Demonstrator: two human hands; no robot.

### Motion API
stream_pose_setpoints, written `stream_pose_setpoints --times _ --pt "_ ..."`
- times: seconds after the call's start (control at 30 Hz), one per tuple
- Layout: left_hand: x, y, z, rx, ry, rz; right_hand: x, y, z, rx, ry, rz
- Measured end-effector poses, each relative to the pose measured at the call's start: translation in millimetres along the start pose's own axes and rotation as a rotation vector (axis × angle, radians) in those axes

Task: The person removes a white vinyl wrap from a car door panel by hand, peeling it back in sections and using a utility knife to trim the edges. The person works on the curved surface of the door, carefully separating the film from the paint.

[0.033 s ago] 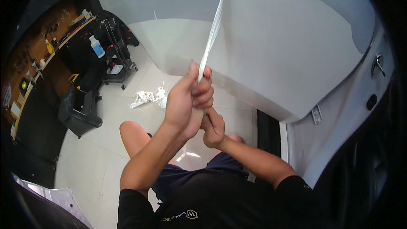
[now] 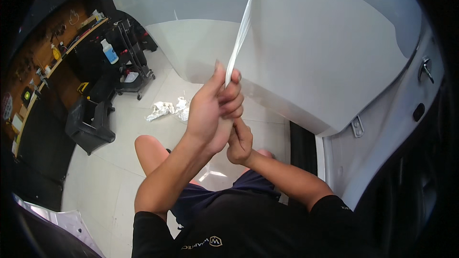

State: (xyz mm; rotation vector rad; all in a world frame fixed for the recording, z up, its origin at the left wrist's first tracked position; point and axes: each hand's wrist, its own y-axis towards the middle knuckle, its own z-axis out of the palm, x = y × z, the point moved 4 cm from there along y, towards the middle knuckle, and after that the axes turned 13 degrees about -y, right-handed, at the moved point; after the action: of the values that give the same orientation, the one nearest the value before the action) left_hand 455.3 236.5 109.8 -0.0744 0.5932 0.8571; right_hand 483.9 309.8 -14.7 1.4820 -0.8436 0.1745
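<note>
"So, what's in the left hand (image 2: 210, 110)?"

"Its grip is closed on the white film (image 2: 240, 43), which is drawn into a narrow, pleated strip running from the fingers up in front of the pale grey panel (image 2: 325, 52)."

"And the right hand (image 2: 240, 143)?"

"Curled just below the left, near its wrist; I can't tell whether that grip holds anything."

"Any writing about?"

"Yes, on the black shirt (image 2: 267, 220): light lettering beside a small badge across the chest, and a little more on the right sleeve. The white-and-blue bottle (image 2: 109, 51) near the cart (image 2: 136, 57) is too small to read."

"Anything on the floor (image 2: 126, 134)?"

"Crumpled white material (image 2: 165, 110), beyond the left knee. A yellow bottle (image 2: 56, 52) stands by the wooden worktop (image 2: 82, 41)."
</note>
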Motion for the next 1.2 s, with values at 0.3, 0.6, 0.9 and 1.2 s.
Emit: stream_pose_setpoints --times 0.3,0.6,0.9,1.2 --pt "-30 47 8 0.010 0.159 0.017 29 88 -77 0.047 -0.418 -0.388" --pt "-50 47 25 0.010 0.464 0.012 67 270 -88 0.314 -1.192 -1.200" --pt "-30 39 19 0.077 0.302 0.071 51 282 -83 0.863 -1.184 -0.727" --pt "-2 30 28 0.111 0.183 0.155 63 267 -87 0.865 -1.377 -0.723"
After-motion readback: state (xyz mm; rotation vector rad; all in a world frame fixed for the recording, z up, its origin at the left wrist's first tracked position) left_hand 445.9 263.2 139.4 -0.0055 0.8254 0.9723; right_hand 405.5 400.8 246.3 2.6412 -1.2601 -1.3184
